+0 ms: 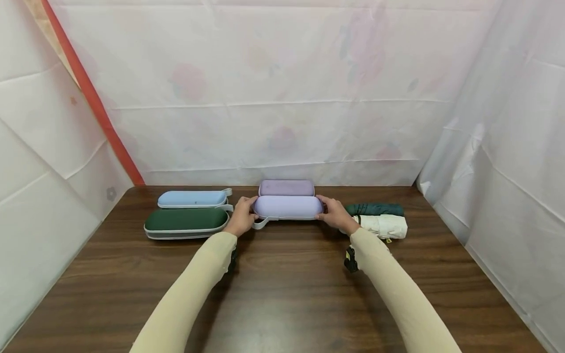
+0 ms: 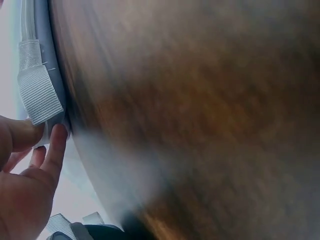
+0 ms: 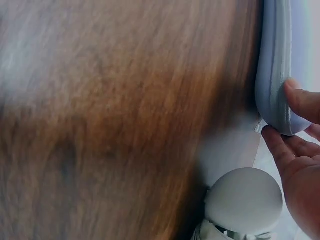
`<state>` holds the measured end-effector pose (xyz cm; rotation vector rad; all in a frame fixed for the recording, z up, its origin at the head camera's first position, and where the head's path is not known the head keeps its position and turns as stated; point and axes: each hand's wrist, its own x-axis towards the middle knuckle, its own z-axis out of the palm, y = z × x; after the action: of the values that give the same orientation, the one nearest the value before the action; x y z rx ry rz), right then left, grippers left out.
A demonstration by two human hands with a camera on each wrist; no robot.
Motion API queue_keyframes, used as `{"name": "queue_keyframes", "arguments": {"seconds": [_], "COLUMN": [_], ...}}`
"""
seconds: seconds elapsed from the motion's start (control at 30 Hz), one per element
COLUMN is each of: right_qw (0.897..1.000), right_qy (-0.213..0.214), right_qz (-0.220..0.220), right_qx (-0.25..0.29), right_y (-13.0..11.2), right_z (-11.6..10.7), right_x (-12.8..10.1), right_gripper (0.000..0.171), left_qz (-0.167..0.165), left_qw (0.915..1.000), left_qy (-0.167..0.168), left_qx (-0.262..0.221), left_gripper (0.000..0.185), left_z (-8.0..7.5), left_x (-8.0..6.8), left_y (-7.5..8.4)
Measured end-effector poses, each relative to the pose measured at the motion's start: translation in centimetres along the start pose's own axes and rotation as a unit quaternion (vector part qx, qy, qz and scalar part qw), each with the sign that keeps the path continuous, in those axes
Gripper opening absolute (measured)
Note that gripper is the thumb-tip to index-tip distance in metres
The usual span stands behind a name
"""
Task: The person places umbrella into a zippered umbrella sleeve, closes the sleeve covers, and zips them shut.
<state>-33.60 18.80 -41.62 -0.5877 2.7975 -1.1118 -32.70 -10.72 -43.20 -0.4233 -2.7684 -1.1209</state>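
A lavender zip case [image 1: 289,207] with rounded ends lies lengthwise across the far middle of the table. My left hand [image 1: 241,216] grips its left end, beside the grey wrist strap [image 1: 261,224]. At the right end my right hand [image 1: 336,215] holds it between thumb and fingers. The left wrist view shows the left thumb and fingers around the case's end, by the strap [image 2: 40,95]. In the right wrist view, the right hand's thumb [image 3: 302,102] lies on the case's zip side [image 3: 274,75] and the fingers are under its tip.
A darker purple case [image 1: 287,188] sits right behind the lavender one. To the left lie a light blue case [image 1: 192,198] and a dark green case [image 1: 187,220]. Folded dark green [image 1: 377,210] and white [image 1: 384,226] umbrellas lie right, by my right wrist. Floral sheeting [image 1: 282,98] backs the table.
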Motion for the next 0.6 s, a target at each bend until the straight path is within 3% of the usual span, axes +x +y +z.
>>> {"name": "queue_keyframes", "arguments": {"seconds": [0.2, 0.43, 0.6], "right_qw": [1.000, 0.999, 0.996], "right_qy": [0.000, -0.021, -0.044], "right_qz": [0.023, 0.036, 0.019], "right_qx": [-0.002, -0.029, -0.069], "right_y": [-0.4, -0.6, -1.1], "right_z": [0.1, -0.1, -0.9], "right_x": [0.1, 0.4, -0.1], "right_gripper": [0.065, 0.068, 0.072], "left_qz": [0.001, -0.024, 0.034], "left_qw": [0.9998, 0.9988, 0.9967], "left_qy": [0.001, 0.001, -0.002], "left_qx": [0.018, 0.043, 0.074], "left_gripper": [0.055, 0.056, 0.056], "left_z": [-0.2, -0.2, -1.9], "left_x": [0.1, 0.1, 0.0], "left_y": [0.4, 1.6, 2.8]}}
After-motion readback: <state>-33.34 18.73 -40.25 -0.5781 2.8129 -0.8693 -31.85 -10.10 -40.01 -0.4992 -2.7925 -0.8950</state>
